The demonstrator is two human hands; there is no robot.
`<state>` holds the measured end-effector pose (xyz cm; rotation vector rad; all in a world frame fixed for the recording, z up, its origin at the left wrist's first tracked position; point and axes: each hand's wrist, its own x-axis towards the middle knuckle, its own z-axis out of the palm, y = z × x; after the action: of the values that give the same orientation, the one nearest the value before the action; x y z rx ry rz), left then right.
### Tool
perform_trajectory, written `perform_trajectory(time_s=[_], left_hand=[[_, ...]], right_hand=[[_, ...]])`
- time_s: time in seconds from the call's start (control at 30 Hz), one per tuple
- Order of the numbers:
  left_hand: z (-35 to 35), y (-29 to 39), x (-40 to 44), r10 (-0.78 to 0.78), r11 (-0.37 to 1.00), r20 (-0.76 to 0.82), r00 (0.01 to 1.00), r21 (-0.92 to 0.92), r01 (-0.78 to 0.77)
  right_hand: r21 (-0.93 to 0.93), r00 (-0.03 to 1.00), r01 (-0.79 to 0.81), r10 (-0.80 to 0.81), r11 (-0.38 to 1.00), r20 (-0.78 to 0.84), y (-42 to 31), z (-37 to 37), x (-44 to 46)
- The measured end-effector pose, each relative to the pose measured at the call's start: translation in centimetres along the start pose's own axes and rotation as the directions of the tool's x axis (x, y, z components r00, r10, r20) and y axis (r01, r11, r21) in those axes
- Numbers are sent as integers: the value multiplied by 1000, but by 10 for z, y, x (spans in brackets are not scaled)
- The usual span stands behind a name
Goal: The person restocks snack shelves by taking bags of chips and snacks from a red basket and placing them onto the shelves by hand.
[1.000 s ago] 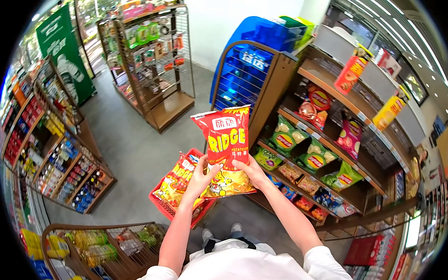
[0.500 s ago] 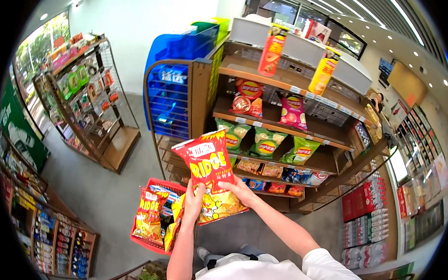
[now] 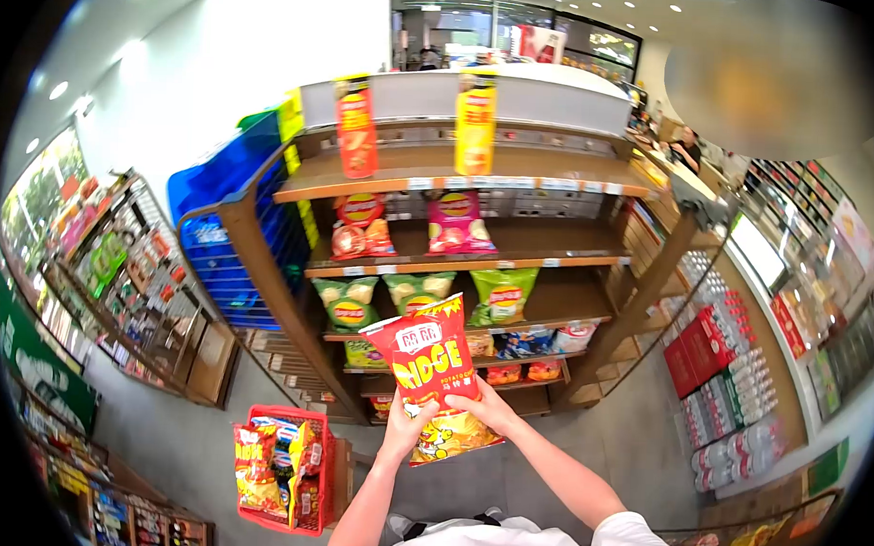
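Observation:
A red and yellow RIDGE potato chip bag (image 3: 439, 355) is held upright, slightly tilted, between my two hands. My left hand (image 3: 409, 428) grips its lower left side, thumb on the front. My right hand (image 3: 485, 409) grips the lower right side, thumb also on the front. Behind the bag stands a brown shelf unit (image 3: 553, 248) with green chip bags (image 3: 346, 304), a purple bag (image 3: 460, 223) and a red bag (image 3: 362, 225). Two tall cans, one red (image 3: 355, 128) and one yellow (image 3: 475, 125), are on its top level.
A red basket (image 3: 330, 471) with several snack bags is at lower left. A blue rack (image 3: 228, 256) adjoins the shelf. Bottle packs (image 3: 726, 399) stand along the right side. A person (image 3: 688, 150) is at the back right. Another display rack (image 3: 203, 351) is left.
The view has swung right, bringing the shelf unit to the centre and the basket to the lower left. Both hands still hold the chip bag, now in front of the shelf.

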<state>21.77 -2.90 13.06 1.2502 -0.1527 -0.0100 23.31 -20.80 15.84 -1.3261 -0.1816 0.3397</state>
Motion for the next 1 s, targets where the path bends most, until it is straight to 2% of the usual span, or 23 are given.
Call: perform_trajectory(time_s=[0.13, 0.17, 0.37, 0.43, 0.63, 0.7, 0.73, 0.83, 1.0], left_hand=[[60, -12, 4, -50, 998, 82, 995, -18, 52], [68, -21, 6, -55, 998, 95, 994, 30, 52], [125, -49, 7, -108, 994, 154, 982, 45, 103], [138, -50, 6, -61, 996, 175, 983, 78, 48], [146, -33, 9, -70, 995, 305, 950, 89, 44], [147, -20, 15, -131, 988, 339, 932, 127, 92], [143, -18, 22, -143, 981, 324, 935, 169, 92], [133, -8, 36, -129, 986, 279, 952, 138, 93], [90, 5, 55, -120, 991, 289, 950, 91, 98]], right_hand=[[41, 996, 21, -17, 999, -84, -4, -52, -35], [51, 994, 23, -18, 998, -105, -5, -62, -43], [91, 980, 62, -43, 994, -195, -3, -116, -82], [115, 980, 66, -42, 991, -196, -6, -127, -89], [184, 969, 57, -10, 981, -248, -10, -132, -88], [168, 966, 58, -13, 984, -260, -20, -128, -82], [170, 959, 77, -26, 982, -283, -25, -124, -79], [157, 943, 115, -58, 981, -328, -28, -112, -61], [152, 941, 88, -32, 984, -337, -32, -78, -30]])
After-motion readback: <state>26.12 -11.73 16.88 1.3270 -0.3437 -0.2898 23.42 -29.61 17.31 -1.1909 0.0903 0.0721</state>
